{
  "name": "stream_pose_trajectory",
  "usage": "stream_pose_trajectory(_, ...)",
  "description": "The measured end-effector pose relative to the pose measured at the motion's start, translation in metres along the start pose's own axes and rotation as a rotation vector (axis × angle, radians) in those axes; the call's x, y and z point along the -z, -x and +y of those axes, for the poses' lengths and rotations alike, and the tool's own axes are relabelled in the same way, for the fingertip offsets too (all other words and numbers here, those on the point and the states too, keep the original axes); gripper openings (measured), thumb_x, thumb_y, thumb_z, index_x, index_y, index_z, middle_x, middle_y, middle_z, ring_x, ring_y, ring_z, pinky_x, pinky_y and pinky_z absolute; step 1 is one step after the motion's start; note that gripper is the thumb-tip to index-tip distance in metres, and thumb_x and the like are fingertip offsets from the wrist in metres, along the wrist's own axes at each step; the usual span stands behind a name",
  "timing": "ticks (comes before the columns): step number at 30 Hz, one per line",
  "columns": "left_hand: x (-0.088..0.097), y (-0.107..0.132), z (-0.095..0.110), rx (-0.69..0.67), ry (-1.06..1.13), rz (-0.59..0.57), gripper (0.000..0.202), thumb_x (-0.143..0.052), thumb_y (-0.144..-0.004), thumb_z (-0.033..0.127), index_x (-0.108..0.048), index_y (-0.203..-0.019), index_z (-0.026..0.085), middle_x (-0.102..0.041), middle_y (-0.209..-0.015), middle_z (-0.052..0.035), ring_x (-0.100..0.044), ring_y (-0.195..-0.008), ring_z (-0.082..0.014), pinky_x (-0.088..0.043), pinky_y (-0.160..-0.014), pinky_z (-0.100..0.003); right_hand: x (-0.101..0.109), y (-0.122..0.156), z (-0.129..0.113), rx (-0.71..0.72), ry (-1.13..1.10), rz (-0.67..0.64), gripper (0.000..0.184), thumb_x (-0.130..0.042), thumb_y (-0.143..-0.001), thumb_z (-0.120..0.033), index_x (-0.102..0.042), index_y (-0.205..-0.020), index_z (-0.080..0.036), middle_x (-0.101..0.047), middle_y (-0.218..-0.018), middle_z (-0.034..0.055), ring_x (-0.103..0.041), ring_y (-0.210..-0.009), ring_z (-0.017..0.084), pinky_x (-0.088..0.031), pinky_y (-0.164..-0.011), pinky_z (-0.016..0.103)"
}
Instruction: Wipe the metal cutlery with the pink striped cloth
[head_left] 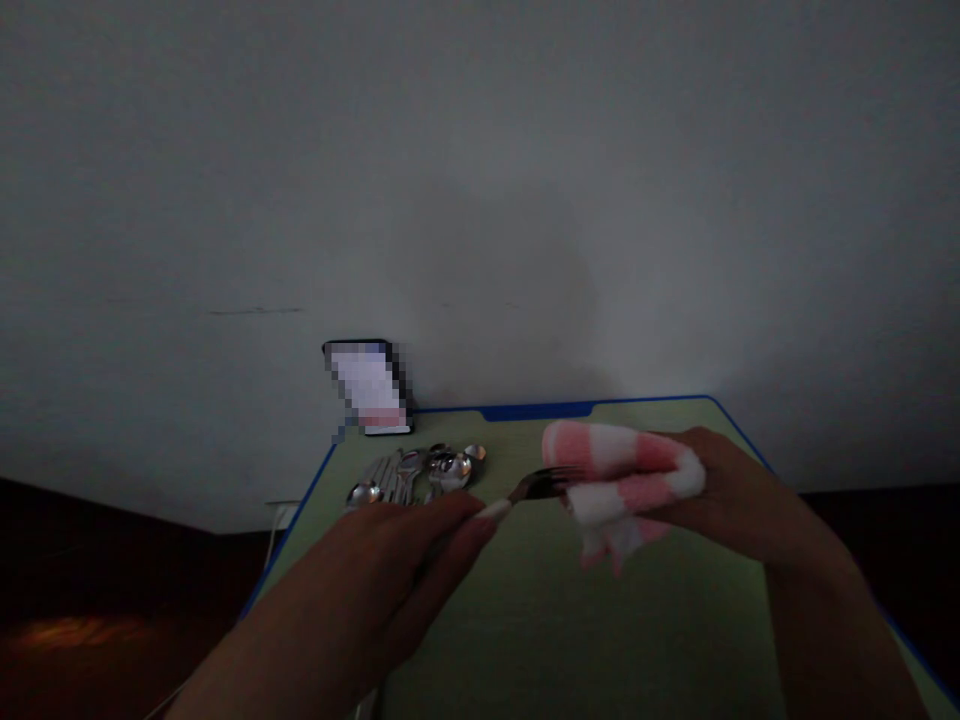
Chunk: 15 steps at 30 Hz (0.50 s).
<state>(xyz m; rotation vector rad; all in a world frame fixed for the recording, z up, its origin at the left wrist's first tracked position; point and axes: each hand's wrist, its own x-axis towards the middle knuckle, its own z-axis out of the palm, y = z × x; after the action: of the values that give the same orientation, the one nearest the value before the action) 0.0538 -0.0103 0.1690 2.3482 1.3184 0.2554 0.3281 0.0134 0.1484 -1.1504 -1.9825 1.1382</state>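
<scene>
Between thumb and fingers, my left hand (409, 570) grips a fork (536, 487), its tines pointing right. The tines reach the edge of a pink and white striped cloth (637, 470), which is folded over on itself. My right hand (720, 490) holds that cloth from the right side, with most of its fingers hidden behind the fabric. Beyond my left hand, a group of metal spoons (450, 468) and other cutlery lies on the green table (600, 630). Part of this pile is covered by my left hand.
A phone (367, 385) with a lit, blurred screen leans against the grey wall (487, 200) at the table's back left corner. Blue edging (536, 410) runs round the tabletop. A white cable (274, 535) hangs beside the table's left edge. The floor is dark.
</scene>
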Motion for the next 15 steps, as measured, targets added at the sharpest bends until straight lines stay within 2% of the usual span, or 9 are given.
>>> stream_pose_trajectory(5, -0.002, -0.002, 0.003, -0.024, -0.028, -0.018, 0.031, -0.036, -0.091, 0.037, -0.063, -0.088, 0.022, -0.066, -0.072, 0.0006, -0.06, -0.062, -0.0127, -0.046, -0.062, -0.022, -0.011, -0.003, -0.008, -0.048, -0.024, 0.0, 0.02, -0.061, -0.077, -0.031, -0.067, -0.094, -0.021, -0.069, -0.08, -0.0015, -0.063, -0.071, 0.015, -0.047, -0.057, 0.02)
stream_pose_trajectory(9, -0.007, -0.005, 0.006, -0.071, -0.041, -0.053, 0.033, -0.034, -0.092, 0.035, -0.064, -0.087, 0.022, -0.066, -0.068, 0.0006, -0.06, -0.058, -0.0112, -0.045, -0.058, -0.02, -0.027, -0.007, -0.016, -0.081, -0.052, -0.191, 0.025, -0.056, -0.081, -0.033, -0.064, -0.102, -0.022, -0.069, -0.083, -0.0008, -0.063, -0.07, 0.013, -0.046, -0.057, 0.019)
stream_pose_trajectory(12, -0.012, -0.007, 0.008, -0.128, -0.037, -0.073, 0.032, -0.034, -0.093, 0.034, -0.064, -0.093, 0.023, -0.067, -0.07, 0.0004, -0.061, -0.058, -0.0109, -0.045, -0.058, -0.02, -0.034, -0.009, -0.018, -0.048, -0.092, -0.283, 0.018, -0.054, -0.083, -0.027, -0.065, -0.095, -0.022, -0.068, -0.087, -0.0013, -0.063, -0.073, 0.011, -0.044, -0.056, 0.016)
stream_pose_trajectory(15, -0.016, -0.007, 0.009, -0.151, -0.039, -0.06, 0.032, -0.034, -0.093, 0.034, -0.063, -0.099, 0.023, -0.068, -0.069, 0.0, -0.062, -0.058, -0.0112, -0.045, -0.059, -0.02, -0.039, -0.011, -0.017, -0.035, 0.001, -0.243, 0.009, -0.058, -0.079, -0.021, -0.066, -0.083, -0.019, -0.066, -0.074, -0.0026, -0.06, -0.064, 0.009, -0.04, -0.051, 0.014)
